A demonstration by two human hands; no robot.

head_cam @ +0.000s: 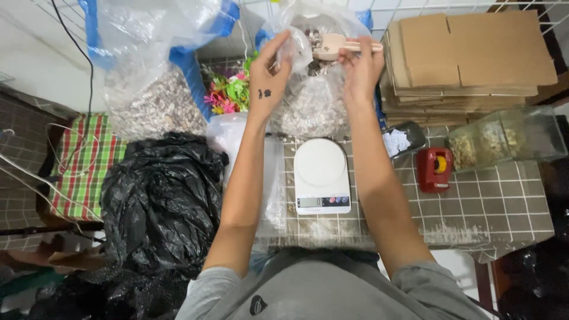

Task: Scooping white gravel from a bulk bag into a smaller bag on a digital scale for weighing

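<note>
My left hand (271,65) pinches the mouth of a small clear plastic bag (298,48) held up over the big bag of small stones (311,104). My right hand (361,62) grips a pale wooden scoop (335,45) by its handle, its bowl at the small bag's mouth. Both hands are raised above and behind a white kitchen scale (321,176) that sits on the tiled table (474,207). What is inside the small bag is too blurred to make out.
A second large clear bag of stones (157,101) stands at the left, with colourful plastic plants (228,92) between the bags. A black bag (160,201) lies at the left. Flat cardboard boxes (468,59), a red tape dispenser (434,169) and a clear container (504,139) are at the right.
</note>
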